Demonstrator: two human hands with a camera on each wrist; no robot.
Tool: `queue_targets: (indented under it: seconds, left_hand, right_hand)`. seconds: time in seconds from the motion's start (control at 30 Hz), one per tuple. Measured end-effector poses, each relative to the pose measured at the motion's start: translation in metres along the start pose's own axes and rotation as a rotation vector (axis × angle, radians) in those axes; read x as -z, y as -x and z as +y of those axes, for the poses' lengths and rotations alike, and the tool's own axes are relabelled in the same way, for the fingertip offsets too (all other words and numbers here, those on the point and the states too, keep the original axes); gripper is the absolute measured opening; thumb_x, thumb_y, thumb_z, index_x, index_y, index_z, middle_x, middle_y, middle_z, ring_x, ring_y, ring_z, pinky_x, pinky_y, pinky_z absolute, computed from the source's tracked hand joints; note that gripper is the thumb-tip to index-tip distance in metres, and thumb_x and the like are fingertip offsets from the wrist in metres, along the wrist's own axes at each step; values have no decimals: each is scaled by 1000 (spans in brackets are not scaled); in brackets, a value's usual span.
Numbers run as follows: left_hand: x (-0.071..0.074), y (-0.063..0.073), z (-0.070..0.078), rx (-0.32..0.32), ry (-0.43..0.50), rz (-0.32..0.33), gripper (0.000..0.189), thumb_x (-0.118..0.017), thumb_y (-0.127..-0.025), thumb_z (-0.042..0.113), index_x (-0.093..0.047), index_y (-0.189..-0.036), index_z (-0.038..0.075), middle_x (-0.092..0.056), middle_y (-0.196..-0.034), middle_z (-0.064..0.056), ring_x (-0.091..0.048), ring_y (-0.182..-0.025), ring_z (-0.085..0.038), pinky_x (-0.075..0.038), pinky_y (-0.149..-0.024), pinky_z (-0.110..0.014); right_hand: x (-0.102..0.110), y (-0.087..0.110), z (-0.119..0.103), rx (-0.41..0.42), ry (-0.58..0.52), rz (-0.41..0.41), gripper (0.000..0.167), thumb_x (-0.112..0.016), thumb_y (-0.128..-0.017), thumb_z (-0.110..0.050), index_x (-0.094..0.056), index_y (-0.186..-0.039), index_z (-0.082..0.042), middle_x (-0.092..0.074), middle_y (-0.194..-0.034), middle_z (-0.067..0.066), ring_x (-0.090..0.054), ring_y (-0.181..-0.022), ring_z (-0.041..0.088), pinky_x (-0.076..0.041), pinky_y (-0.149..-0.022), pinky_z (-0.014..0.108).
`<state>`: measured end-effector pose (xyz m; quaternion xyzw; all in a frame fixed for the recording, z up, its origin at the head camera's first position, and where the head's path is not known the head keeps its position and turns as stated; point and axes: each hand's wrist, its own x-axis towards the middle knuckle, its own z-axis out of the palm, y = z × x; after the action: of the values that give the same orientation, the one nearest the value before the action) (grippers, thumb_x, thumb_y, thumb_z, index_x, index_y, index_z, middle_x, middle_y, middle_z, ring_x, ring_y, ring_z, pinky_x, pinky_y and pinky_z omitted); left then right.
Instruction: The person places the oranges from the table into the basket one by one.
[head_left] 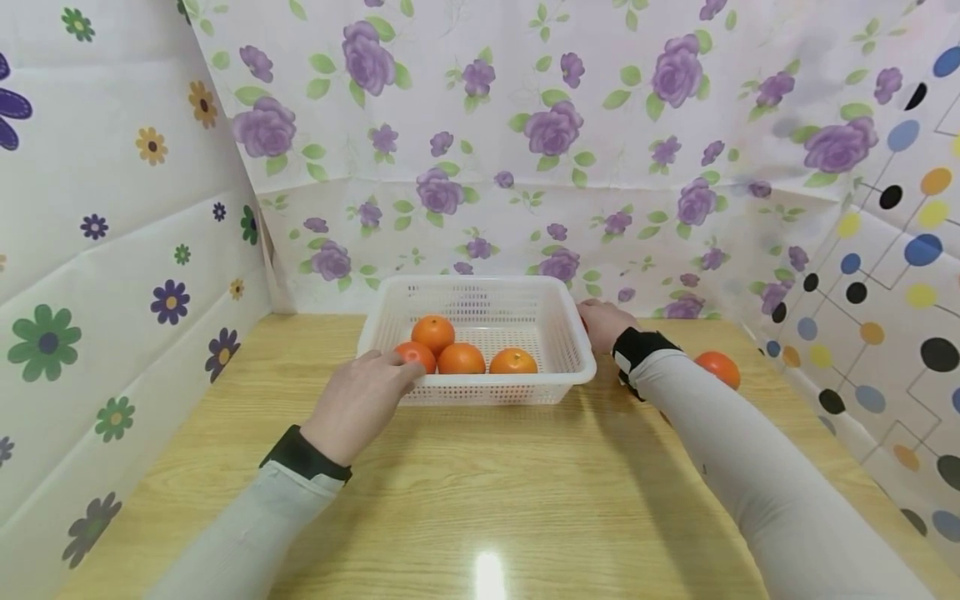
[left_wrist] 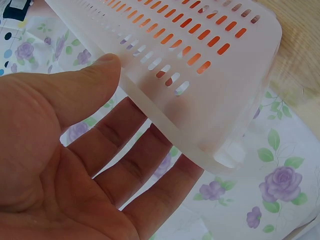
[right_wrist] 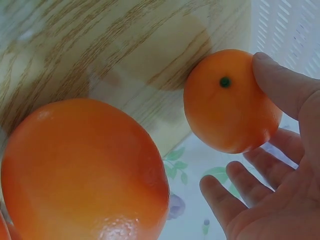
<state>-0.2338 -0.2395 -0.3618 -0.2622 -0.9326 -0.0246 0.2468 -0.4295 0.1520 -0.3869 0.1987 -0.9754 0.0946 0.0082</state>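
Note:
A white plastic basket (head_left: 480, 379) stands at the back of the table with several oranges (head_left: 514, 362) inside. My left hand (head_left: 362, 398) holds its near left corner; in the left wrist view the thumb lies on one side of the rim (left_wrist: 155, 112) and the fingers on the other. Just outside the basket's right wall, my right hand (head_left: 606, 327) holds an orange (right_wrist: 232, 102) with a green stem spot, thumb on one side and fingers behind. From the head that orange is mostly hidden. Another orange (right_wrist: 85, 170) lies near the right wrist.
To the right, past my forearm, an orange (head_left: 718, 368) rests on the wooden table (head_left: 480, 483); the sleeve partly covers it. Patterned cloth (head_left: 480, 167) closes off the back and both sides, close behind the basket.

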Motion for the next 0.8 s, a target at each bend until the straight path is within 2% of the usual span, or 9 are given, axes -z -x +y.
queue_targets:
  seconds: [0.17,0.37,0.8]
  left_hand:
    - [-1,0,-1,-7,-5,20,25,-92,-86,0,-78,-101,14,-73,-90,-4,-57,-68,-24,-55,-59,-36]
    - [0,1,0,-10,-3,26,26,-91,-86,-2,-77,-101,15,-73,-91,-4,-58,-68,-25,-55,-58,-37]
    - [2,1,1,-9,-3,27,26,-90,-86,-3,-76,-100,15,-72,-90,-4,-57,-68,-25,-54,-58,-36]
  right_hand:
    - [-4,-4,6,31,4,-7,36,-76,-104,-21,-72,-135,-4,-64,-146,27,-63,-131,50,-50,-111,63]
    - [-8,-5,8,57,-4,-6,24,-75,-106,-22,-75,-125,-7,-73,-131,21,-64,-129,46,-51,-108,62]
    - [-15,-5,11,64,-5,31,20,-77,-104,-19,-76,-119,-7,-76,-117,18,-66,-119,42,-55,-102,61]
